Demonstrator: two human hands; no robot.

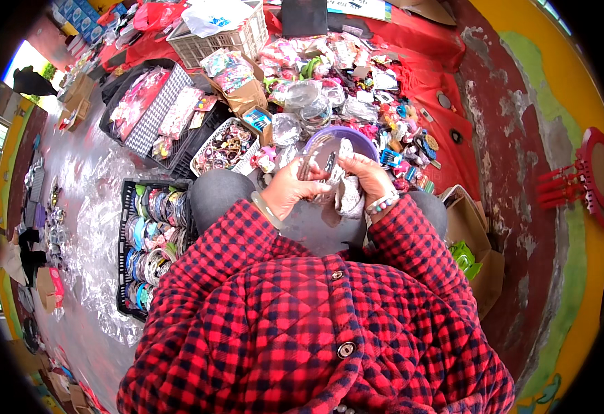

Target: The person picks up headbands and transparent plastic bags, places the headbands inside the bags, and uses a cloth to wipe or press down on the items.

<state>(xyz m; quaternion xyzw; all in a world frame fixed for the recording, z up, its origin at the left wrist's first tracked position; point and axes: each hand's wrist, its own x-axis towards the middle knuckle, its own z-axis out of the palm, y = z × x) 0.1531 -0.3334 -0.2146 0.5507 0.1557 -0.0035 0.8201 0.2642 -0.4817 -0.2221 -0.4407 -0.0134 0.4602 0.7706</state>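
Note:
In front of my lap, my left hand (289, 190) is closed around several thin, curved headbands (322, 169), greyish and brown. Close beside it, my right hand (371, 181) pinches a pale grey patterned cloth headband (348, 196), whose wide part hangs below the fingers. The headbands in the two hands overlap, and the fingers partly cover them. Just beyond the hands sits a round purple basin (364, 141), with part of it behind them.
A black crate (125, 276) of colourful headbands stands by my left knee. A white basket (244, 156) of small hair accessories sits ahead of it. Bagged accessories (307, 100) heap on a red cloth (434, 62). An opened cardboard box (487, 259) is at my right.

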